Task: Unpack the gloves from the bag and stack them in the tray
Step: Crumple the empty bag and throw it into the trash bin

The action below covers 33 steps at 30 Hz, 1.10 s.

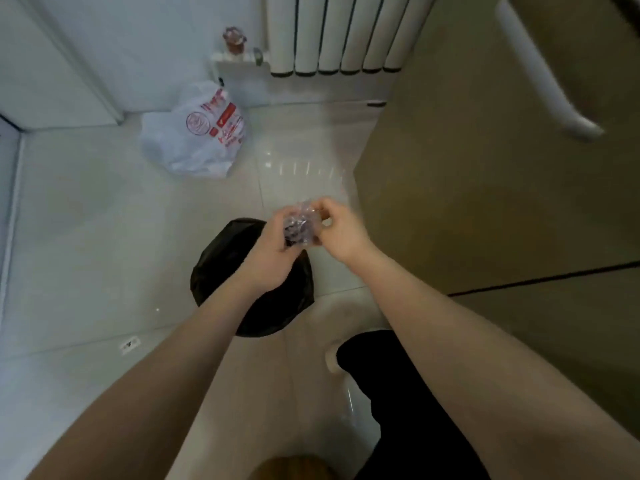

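Both my hands hold a small crumpled wad of clear plastic above a bin lined with a black bag on the floor. My left hand grips the wad from the left, its fingers curled round it. My right hand pinches the wad's upper right edge. What the clear wad is or contains cannot be told. No tray shows in the view.
A white plastic shopping bag with red print lies on the tiled floor near the far wall. A white radiator hangs at the back. A tan cabinet front with a long handle stands at the right.
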{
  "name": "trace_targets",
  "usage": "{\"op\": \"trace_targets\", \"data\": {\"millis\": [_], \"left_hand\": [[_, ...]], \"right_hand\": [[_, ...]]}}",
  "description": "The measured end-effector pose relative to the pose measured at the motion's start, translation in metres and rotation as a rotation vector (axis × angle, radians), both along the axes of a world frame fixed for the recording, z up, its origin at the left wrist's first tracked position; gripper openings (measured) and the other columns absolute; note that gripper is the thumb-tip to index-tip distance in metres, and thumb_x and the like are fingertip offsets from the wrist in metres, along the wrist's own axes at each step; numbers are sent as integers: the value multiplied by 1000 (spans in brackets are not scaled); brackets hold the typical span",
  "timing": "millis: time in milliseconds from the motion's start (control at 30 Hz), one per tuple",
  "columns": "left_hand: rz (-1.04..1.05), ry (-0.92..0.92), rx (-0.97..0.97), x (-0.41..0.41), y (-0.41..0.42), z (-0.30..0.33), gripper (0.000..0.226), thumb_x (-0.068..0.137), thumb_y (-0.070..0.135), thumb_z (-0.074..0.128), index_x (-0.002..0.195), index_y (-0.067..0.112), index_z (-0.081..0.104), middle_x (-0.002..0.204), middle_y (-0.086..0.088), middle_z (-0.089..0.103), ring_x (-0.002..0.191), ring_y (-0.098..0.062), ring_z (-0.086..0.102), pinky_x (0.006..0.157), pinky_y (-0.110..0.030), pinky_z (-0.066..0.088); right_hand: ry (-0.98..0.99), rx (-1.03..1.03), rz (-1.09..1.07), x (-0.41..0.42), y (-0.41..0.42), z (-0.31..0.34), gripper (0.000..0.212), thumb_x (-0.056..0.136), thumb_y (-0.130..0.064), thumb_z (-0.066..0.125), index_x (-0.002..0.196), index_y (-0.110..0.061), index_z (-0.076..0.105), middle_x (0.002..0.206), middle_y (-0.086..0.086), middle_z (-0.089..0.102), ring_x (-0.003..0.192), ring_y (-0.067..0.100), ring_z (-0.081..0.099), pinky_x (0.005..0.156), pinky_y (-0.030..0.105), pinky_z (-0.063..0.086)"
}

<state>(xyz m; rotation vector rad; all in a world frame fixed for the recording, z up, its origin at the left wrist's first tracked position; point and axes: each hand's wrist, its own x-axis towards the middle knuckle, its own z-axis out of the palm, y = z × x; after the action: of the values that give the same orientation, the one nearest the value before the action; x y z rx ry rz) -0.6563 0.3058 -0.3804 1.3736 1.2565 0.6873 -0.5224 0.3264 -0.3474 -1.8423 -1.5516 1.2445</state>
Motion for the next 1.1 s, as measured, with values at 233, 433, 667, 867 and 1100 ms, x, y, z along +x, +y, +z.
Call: {"op": "trace_targets", "data": {"millis": [233, 433, 667, 867, 1100], "left_hand": [[24, 738, -270, -19, -10, -126, 51, 95, 16, 45, 141, 21, 24, 134, -19, 38, 100, -39, 54, 74, -41, 43], [-335, 1015, -731, -16, -17, -182, 74, 98, 45, 34, 145, 28, -20, 150, -13, -30, 137, -51, -11, 112, -56, 16], [-200, 980, -290, -2, 13, -134, 33, 96, 24, 40, 125, 7, 44, 120, -12, 51, 97, -30, 55, 71, -36, 47], [-308, 490, 244, 69, 38, -4, 26, 92, 13, 48, 114, 7, 59, 103, -13, 65, 93, -31, 60, 74, -27, 40], [-267, -12, 894, 155, -10, 177, 25, 81, 14, 48, 97, 4, 65, 88, -9, 65, 75, -18, 57, 64, -24, 42]], "right_hand": [[-160, -237, 199, 2, 16, -83, 28, 95, -5, 43, 117, -7, 60, 126, 9, 58, 115, 23, 54, 92, 20, 38], [-199, -217, 290, 9, 29, -102, 28, 97, -9, 42, 121, -8, 58, 126, 6, 57, 114, 20, 54, 85, 15, 33], [-209, -209, 264, 36, 25, -75, 28, 96, -8, 42, 121, -6, 57, 126, 7, 58, 113, 20, 55, 78, 11, 32], [-218, 77, 107, 74, 7, 32, 24, 92, -4, 50, 114, -4, 61, 116, 11, 63, 100, 21, 59, 86, 20, 40], [-248, 594, -183, 128, -125, 211, 19, 89, -10, 54, 104, -21, 60, 107, -3, 64, 95, 4, 61, 85, 18, 48]]}}
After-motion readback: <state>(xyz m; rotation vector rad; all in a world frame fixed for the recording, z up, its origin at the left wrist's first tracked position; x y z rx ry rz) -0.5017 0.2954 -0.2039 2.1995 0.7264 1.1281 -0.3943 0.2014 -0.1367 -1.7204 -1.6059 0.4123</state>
